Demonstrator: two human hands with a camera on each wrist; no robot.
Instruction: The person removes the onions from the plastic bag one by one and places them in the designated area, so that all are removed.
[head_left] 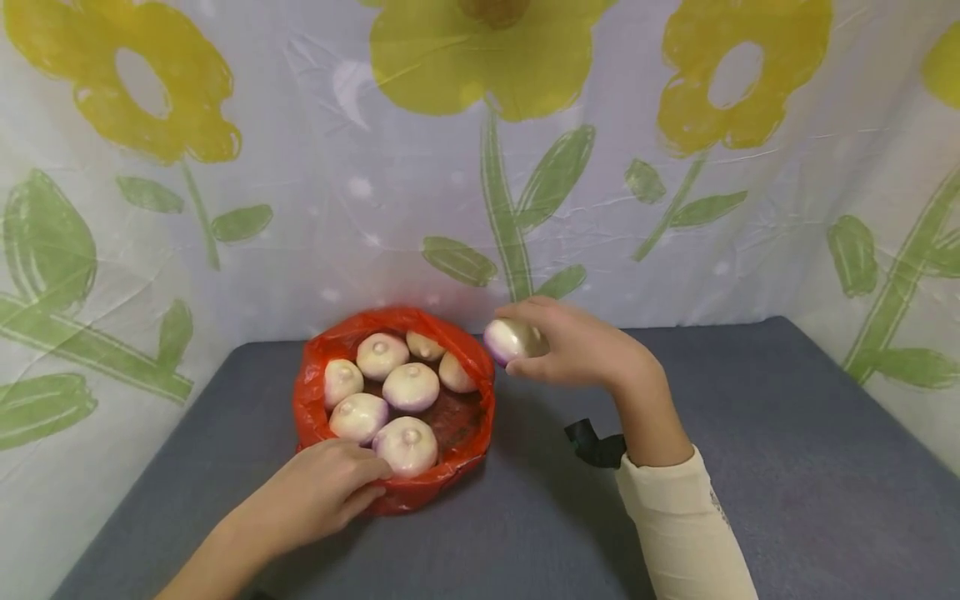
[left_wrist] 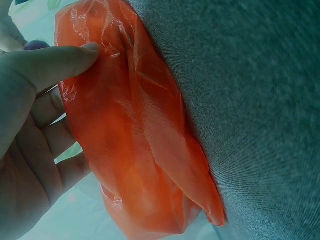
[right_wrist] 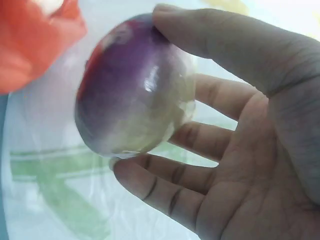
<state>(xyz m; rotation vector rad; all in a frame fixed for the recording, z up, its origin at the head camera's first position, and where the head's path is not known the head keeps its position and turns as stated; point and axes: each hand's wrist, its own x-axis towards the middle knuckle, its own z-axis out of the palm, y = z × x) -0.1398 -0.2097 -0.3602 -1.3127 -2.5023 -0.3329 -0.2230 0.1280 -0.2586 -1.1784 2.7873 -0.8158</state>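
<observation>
By the left hand (head_left: 330, 483), closed with thumb outside, the near rim of a red bag (head_left: 309, 408) is pinched, apparently so that its mouth is steadied. Within, bulbs (head_left: 411, 387) are kept together by the wall. Just beside, above the counter (head_left: 787, 467), a held bulb (right_wrist: 132, 90) is encircled by the right hand's (head_left: 573, 346) partly spread digits, presumably because it is round. Counted: one bag, seven bulbs visible inside, one held.

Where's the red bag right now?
In the head view, the red bag sits left of centre on the table, its near rim held by the left hand.
</observation>
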